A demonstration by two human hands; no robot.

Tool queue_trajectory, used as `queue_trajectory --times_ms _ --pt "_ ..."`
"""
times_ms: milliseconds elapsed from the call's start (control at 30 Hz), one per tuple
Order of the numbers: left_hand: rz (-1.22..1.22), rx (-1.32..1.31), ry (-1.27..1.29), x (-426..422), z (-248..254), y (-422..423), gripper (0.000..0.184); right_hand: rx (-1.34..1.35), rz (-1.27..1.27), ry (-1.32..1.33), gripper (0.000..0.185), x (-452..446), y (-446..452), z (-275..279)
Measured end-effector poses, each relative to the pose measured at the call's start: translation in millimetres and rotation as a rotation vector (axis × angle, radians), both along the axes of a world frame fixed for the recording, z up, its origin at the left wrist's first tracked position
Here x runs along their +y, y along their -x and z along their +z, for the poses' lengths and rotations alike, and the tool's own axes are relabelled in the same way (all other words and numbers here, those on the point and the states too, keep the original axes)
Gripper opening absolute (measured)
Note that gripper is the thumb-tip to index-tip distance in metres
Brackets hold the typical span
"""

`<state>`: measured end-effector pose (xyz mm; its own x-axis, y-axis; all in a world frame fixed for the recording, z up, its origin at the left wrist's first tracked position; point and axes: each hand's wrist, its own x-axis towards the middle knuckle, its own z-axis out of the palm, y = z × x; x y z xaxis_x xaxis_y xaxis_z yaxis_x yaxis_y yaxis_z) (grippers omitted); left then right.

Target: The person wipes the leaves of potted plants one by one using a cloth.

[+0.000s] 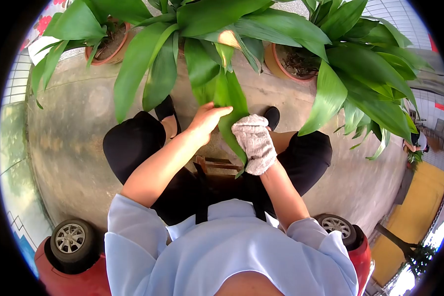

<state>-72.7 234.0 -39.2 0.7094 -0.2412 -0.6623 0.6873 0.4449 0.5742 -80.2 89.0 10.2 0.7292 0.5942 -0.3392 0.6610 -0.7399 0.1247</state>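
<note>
Left hand (205, 123) is pinching a leaf (233, 96), hard pulling possibly risking a tear; gloved right hand (255, 144) is hiding its fingers' state.

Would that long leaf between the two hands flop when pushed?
The leaf is probably bendy, as neighbouring leaves droop and curve. It's likely light, since its blade looks thin. It may feel slippery, because its surface looks shiny.

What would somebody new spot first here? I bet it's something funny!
Probably the fuzzy greyish mitt on the person's right hand, in the middle, beside a long green leaf that the bare left hand holds. Next might come the big leafy plants across the top. Then the wheels with red bodywork, low on both sides.
</note>
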Motion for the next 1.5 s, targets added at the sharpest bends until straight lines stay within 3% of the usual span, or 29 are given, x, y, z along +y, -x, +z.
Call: queue_trajectory --times_ms 67,133,200,300,367,433,533,567,633,733,867,967,1067,1233,1300,1500 --pt "0.046 0.014 0.155 -4 -1 3 0.031 -0.102 0.02 -0.302 0.015 -26 23 -28" --pt "0.056 0.036 0.316 -6 -3 3 0.032 0.036 -0.116 -0.454 0.013 -39 47 -36" --pt "0.012 0.058 0.308 -14 2 8 0.034 0.175 -0.252 -0.604 0.011 -50 70 -38" --pt "-0.047 0.051 0.285 -21 6 9 0.037 0.079 -0.18 -0.475 0.01 -63 85 -21" --pt "-0.08 0.021 0.287 -22 2 10 0.039 0.28 -0.252 -0.492 0.015 -77 97 -16" --pt "-0.053 0.004 0.283 -21 6 11 0.039 0.566 -0.505 -0.646 0.022 -84 101 3" --pt "-0.028 -0.038 0.217 -23 9 11 0.035 0.555 -0.914 -1.403 0.03 -96 108 70" --pt "-0.027 -0.052 0.183 -23 9 11 0.034 0.475 -0.937 -1.472 0.03 -99 107 78" --pt "-0.116 -0.09 0.231 -19 -1 10 0.04 0.31 -0.866 -1.361 0.03 -106 98 87" --pt "-0.165 -0.108 0.221 -16 -4 11 0.043 0.163 -0.501 -0.866 0.03 -97 73 66" --pt "-0.059 -0.074 0.235 -18 3 14 0.039 0.155 -0.226 -0.628 0.03 -55 46 15" --pt "-0.068 -0.098 0.343 -14 -20 14 0.031 0.13 -0.11 -0.526 0.03 -22 19 -18" --pt "0.005 -0.05 0.392 -11 -6 17 0.031 0.137 -0.046 -0.447 0.03 3 -18 -41" --pt "-0.132 -0.228 0.213 -7 0 17 0.045 0.226 -0.004 -0.325 0.031 33 -83 -67" --pt "-0.192 -0.141 0.213 -7 -9 15 0.042 0.275 -0.009 -0.266 0.031 48 -109 -75" --pt "-0.174 -0.032 0.214 -1 -6 11 0.034 0.497 -0.134 -0.012 0.032 80 -139 -46"
